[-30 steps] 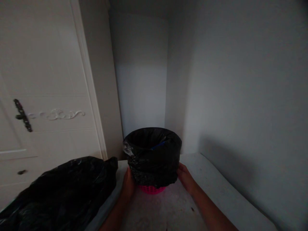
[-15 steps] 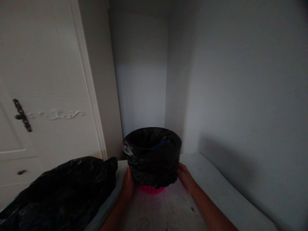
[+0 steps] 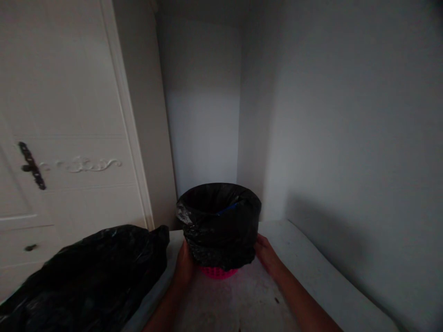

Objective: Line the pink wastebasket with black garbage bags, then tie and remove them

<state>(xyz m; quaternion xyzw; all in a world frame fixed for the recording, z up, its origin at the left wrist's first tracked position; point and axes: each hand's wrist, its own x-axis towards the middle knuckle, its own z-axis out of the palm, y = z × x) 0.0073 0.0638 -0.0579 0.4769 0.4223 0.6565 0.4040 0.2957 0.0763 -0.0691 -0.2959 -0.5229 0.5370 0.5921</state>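
Observation:
A pink basket (image 3: 218,273) stands upright on a pale table (image 3: 242,299), its lower edge showing under a black plastic bag (image 3: 224,235) that lines it and folds over its rim. A bit of blue shows at the bag's opening. Against the left side of the bagged basket rests my left hand (image 3: 185,263), its fingers partly hidden. My right hand (image 3: 266,251) presses on the right side, fingers curving behind. Both hands hold the basket between them.
Another large black plastic bag (image 3: 100,272) lies heaped at the left. Behind it stands a white cabinet (image 3: 79,92) with a dark handle (image 3: 32,166). A grey wall (image 3: 339,138) borders the table's right side. A small dark speck (image 3: 277,300) lies near my right forearm.

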